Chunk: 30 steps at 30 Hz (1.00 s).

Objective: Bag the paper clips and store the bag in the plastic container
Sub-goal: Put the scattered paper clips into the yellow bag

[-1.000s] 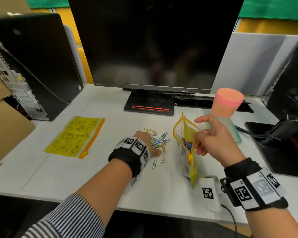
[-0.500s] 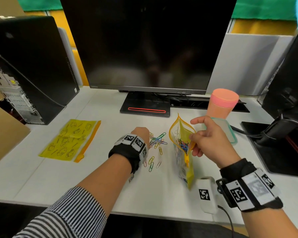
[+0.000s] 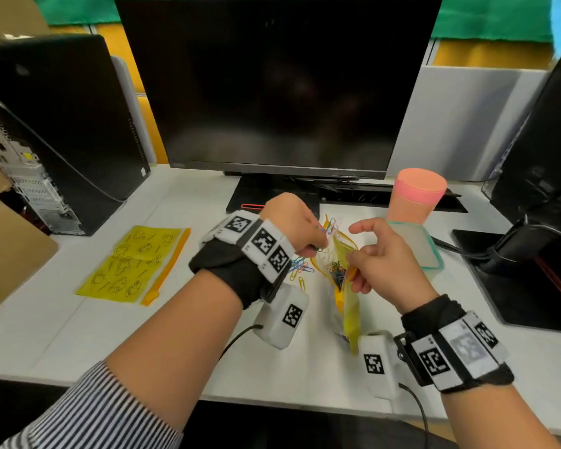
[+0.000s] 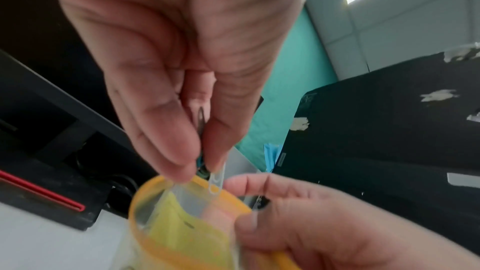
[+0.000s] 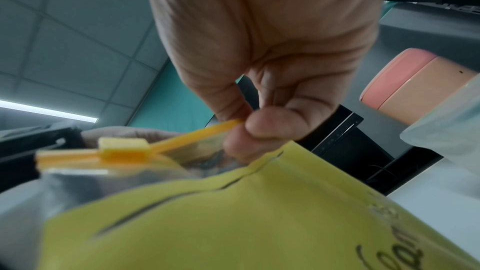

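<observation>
Yellow zip bag [image 3: 350, 306] held upright on desk [image 3: 175, 345], mouth open; coloured paper clips [image 3: 336, 273] seen inside, uncountable. Its orange rim is pinched by right hand [image 3: 381, 262]. More clips pinched in left hand [image 3: 292, 222] over the opening. Lidded plastic container [image 3: 415, 247] noted behind right hand; contents not discernible. Second yellow bag [image 3: 133, 262] lies flat, left.

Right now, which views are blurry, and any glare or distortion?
Head view: sharp centre, wide-angle bending at the monitor edges, faint screen reflection. Left wrist view: motion blur on the bag mouth below the left hand. Right wrist view: zipper slider soft, ceiling light streak.
</observation>
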Tool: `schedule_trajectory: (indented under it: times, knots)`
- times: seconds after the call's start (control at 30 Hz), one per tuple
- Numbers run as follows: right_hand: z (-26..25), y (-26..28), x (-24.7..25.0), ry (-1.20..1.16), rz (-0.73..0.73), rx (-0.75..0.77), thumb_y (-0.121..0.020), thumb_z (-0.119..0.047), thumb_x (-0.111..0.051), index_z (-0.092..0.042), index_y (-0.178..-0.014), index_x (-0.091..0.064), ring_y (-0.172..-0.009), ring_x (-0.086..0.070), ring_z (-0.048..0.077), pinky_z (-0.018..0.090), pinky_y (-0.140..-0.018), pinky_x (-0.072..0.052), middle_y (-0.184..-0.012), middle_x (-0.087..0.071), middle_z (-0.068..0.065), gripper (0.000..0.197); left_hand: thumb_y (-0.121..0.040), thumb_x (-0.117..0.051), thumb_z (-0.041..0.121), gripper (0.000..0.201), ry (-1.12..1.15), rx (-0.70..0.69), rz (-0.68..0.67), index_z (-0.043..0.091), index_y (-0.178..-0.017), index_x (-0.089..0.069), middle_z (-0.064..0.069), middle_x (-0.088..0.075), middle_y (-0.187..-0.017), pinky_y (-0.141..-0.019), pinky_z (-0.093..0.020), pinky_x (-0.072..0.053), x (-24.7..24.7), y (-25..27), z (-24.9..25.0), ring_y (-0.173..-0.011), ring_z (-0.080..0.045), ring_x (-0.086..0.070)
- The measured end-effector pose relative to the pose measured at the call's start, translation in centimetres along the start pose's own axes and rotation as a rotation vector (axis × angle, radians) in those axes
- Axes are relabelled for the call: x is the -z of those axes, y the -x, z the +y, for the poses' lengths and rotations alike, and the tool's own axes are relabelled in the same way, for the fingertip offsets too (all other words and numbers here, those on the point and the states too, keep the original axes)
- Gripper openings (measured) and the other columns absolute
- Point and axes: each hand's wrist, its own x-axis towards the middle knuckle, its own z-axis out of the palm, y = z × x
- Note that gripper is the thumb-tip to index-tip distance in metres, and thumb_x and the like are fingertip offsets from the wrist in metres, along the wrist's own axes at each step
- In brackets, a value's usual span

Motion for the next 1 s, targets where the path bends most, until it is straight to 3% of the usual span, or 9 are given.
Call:
schedule_trajectory:
  times: [0.17, 0.3, 0.37, 0.47, 0.57, 0.7, 0.8, 0.9, 1.0]
  knots:
    - [0.0, 0.0, 0.2, -0.002, 0.012, -0.015, -0.085, 0.005, -0.049, -0.015, -0.109, -0.046, -0.031, -0.05, 0.016, 0.022, -0.034, -0.039, -0.065, -0.058, 0.025, 0.031, -0.071, -0.08, 0.025, 0.021, 0.098, 0.028, -0.062, 0.009, -0.085, -0.076, -0.008, -0.077, -0.079, -0.076, -0.029, -0.06, -1.0, -0.7, -0.3, -0.072, -0.018, -0.075]
    - [0.3, 0.0, 1.0, -0.016, 0.026, -0.026, -0.085, 0.006, -0.048, -0.015, -0.108, -0.046, -0.03, -0.049, 0.015, 0.022, -0.034, -0.039, -0.06, -0.059, 0.021, 0.031, -0.083, -0.064, 0.008, 0.015, 0.2, 0.008, 0.066, 0.009, -0.095, -0.073, -0.01, -0.071, -0.079, -0.069, -0.029, -0.061, 0.0, -2.3, -2.2, -0.065, -0.02, -0.068]
    - [0.3, 0.0, 1.3, -0.023, 0.028, -0.035, -0.086, 0.006, -0.048, -0.015, -0.108, -0.047, -0.03, -0.05, 0.016, 0.023, -0.035, -0.039, -0.058, -0.059, 0.018, 0.031, -0.088, -0.056, 0.003, 0.027, -0.015, 0.001, 0.094, 0.01, -0.111, -0.069, -0.011, -0.07, -0.099, -0.08, -0.034, -0.059, 0.2, -4.0, -3.9, -0.085, -0.024, -0.069]
    - [0.3, 0.1, 1.5, -0.032, 0.019, -0.036, -0.087, 0.005, -0.049, -0.016, -0.109, -0.047, -0.032, -0.05, 0.017, 0.023, -0.036, -0.04, -0.058, -0.06, 0.016, 0.031, -0.093, -0.048, 0.003, 0.045, -0.486, 0.03, -0.036, 0.014, -0.136, -0.051, -0.007, -0.05, -0.142, -0.11, -0.029, -0.036, 0.4, -6.2, -6.1, -0.13, -0.023, -0.047]
    - [0.4, 0.2, 1.7, -0.045, 0.01, -0.032, -0.087, 0.004, -0.049, -0.017, -0.109, -0.047, -0.034, -0.05, 0.018, 0.024, -0.037, -0.041, -0.058, -0.06, 0.016, 0.03, -0.095, -0.048, 0.009, 0.052, -0.679, 0.065, -0.192, 0.013, -0.145, -0.036, -0.009, -0.035, -0.152, -0.115, -0.029, -0.022, 0.3, -8.0, -7.9, -0.141, -0.025, -0.032]
    - [0.4, 0.2, 1.9, -0.053, 0.0, -0.026, -0.087, 0.004, -0.051, -0.018, -0.109, -0.048, -0.034, -0.051, 0.02, 0.024, -0.037, -0.041, -0.055, -0.06, 0.015, 0.032, -0.092, -0.052, 0.013, 0.052, -0.893, 0.002, -0.328, 0.009, -0.143, -0.037, -0.012, -0.042, -0.147, -0.111, -0.033, -0.031, -1.4, -8.8, -8.7, -0.135, -0.028, -0.04]
    - [0.6, 0.2, 2.3, -0.049, 0.0, -0.018, -0.087, 0.005, -0.052, -0.019, -0.109, -0.048, -0.034, -0.051, 0.019, 0.024, -0.037, -0.042, -0.053, -0.061, 0.013, 0.033, -0.098, -0.041, 0.023, 0.044, -0.891, -0.034, -0.32, 0.01, -0.14, -0.043, -0.012, -0.046, -0.143, -0.109, -0.035, -0.035, -2.1, -7.9, -8.8, -0.131, -0.028, -0.045]
    - [0.8, 0.3, 2.3, -0.055, 0.0, -0.013, -0.087, 0.005, -0.051, -0.018, -0.11, -0.048, -0.034, -0.052, 0.018, 0.024, -0.036, -0.042, -0.054, -0.061, 0.013, 0.033, -0.092, -0.04, 0.053, 0.053, -0.851, -0.058, -0.3, 0.01, -0.114, -0.064, -0.01, -0.063, -0.116, -0.083, -0.032, -0.047, -2.4, -6.3, -9.5, -0.104, -0.027, -0.06]
    - [0.8, 0.4, 2.0, -0.039, -0.001, -0.002, -0.088, 0.005, -0.051, -0.017, -0.111, -0.048, -0.034, -0.052, 0.019, 0.025, -0.038, -0.043, -0.054, -0.06, 0.014, 0.032, -0.073, -0.046, 0.077, 0.071, -0.832, -0.072, -0.287, 0.015, -0.101, -0.067, -0.007, -0.059, -0.104, -0.08, -0.035, -0.051, -2.8, -4.7, -10.3, -0.094, -0.024, -0.061]
